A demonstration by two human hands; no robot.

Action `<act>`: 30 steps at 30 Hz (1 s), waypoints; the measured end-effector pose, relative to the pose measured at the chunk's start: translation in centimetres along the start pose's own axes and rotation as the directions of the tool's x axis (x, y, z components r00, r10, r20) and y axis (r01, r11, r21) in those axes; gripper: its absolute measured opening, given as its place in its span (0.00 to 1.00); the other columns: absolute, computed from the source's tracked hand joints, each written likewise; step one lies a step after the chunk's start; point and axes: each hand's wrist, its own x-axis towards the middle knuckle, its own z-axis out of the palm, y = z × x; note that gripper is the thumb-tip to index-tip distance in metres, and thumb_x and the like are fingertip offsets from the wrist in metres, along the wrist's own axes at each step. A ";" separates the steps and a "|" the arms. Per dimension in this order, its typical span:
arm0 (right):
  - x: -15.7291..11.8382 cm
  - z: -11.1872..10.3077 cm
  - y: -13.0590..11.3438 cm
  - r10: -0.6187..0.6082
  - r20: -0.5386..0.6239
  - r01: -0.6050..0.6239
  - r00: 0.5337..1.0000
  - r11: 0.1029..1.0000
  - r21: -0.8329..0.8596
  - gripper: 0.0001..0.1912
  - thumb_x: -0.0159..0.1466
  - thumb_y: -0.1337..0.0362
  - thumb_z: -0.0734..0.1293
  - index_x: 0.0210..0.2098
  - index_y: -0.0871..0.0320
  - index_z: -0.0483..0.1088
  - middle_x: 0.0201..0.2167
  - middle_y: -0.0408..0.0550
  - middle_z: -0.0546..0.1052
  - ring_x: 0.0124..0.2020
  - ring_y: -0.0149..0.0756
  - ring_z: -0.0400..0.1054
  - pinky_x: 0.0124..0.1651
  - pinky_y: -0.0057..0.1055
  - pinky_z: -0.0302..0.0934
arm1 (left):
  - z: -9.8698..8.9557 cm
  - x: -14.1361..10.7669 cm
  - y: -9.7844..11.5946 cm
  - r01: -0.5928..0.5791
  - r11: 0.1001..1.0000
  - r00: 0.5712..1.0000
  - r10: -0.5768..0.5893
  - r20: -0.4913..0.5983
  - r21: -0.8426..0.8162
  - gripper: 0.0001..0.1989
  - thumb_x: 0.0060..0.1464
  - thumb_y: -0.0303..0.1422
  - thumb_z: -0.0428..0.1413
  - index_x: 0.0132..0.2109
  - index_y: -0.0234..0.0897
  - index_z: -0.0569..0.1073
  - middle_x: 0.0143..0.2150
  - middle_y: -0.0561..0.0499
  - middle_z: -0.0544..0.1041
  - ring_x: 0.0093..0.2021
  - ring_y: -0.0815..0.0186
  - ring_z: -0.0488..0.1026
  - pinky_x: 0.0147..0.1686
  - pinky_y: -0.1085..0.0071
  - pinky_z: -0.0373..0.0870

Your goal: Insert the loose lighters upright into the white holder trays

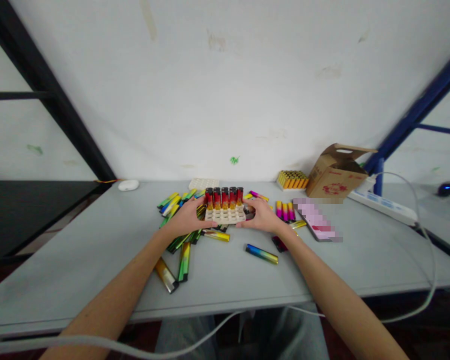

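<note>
Between my two hands is a pale tray with rows of holes. Several red-and-amber lighters with black tops stand upright along its far side, while the near rows of holes are bare. My left hand grips the tray's left end, and my right hand grips its right end. Around and partly behind my left hand lies a loose pile of green, yellow and blue lighters. A blue-and-yellow lighter lies apart, nearer the front edge. Whether the tray touches the table I cannot tell.
A second pale tray lies by the wall. At the back right are a tray of yellow lighters and an open cardboard box. A phone, a power strip and a white cable are on the right; a white case is far left.
</note>
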 end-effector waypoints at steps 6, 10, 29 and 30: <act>0.2 -2.1 -1.0 -0.029 -0.085 0.027 0.996 0.999 -0.027 0.36 0.46 0.50 0.78 0.50 0.61 0.75 0.28 0.44 0.73 0.32 0.38 0.63 0.39 0.33 0.59 | -0.5 1.6 0.8 0.004 0.992 0.997 -0.014 -0.080 -0.130 0.45 0.41 0.51 0.66 0.62 0.31 0.67 0.61 0.40 0.73 0.60 0.48 0.70 0.63 0.54 0.63; -0.1 -3.6 -1.2 -0.042 -0.112 0.054 0.993 0.992 0.110 0.33 0.46 0.52 0.79 0.49 0.57 0.76 0.30 0.44 0.76 0.34 0.41 0.67 0.38 0.34 0.62 | -1.0 3.3 2.0 -0.083 0.985 0.995 0.073 -0.067 -0.153 0.44 0.40 0.50 0.66 0.62 0.31 0.68 0.61 0.41 0.73 0.61 0.48 0.69 0.63 0.54 0.62; -0.4 -4.5 -0.4 -0.030 -0.133 0.046 0.991 0.992 0.120 0.32 0.48 0.50 0.78 0.50 0.57 0.75 0.33 0.45 0.78 0.35 0.43 0.68 0.37 0.34 0.63 | -1.6 6.1 2.8 -0.180 0.967 0.980 0.192 0.049 -0.179 0.41 0.41 0.47 0.66 0.60 0.30 0.70 0.60 0.40 0.74 0.58 0.52 0.71 0.62 0.58 0.64; -0.4 -4.3 -0.3 -0.027 -0.133 0.043 0.991 0.992 0.118 0.31 0.48 0.50 0.78 0.48 0.57 0.75 0.32 0.44 0.77 0.34 0.42 0.68 0.36 0.33 0.63 | -1.4 5.8 2.7 -0.174 0.971 0.982 0.183 0.041 -0.167 0.41 0.41 0.47 0.66 0.60 0.30 0.70 0.60 0.41 0.74 0.58 0.51 0.71 0.61 0.58 0.64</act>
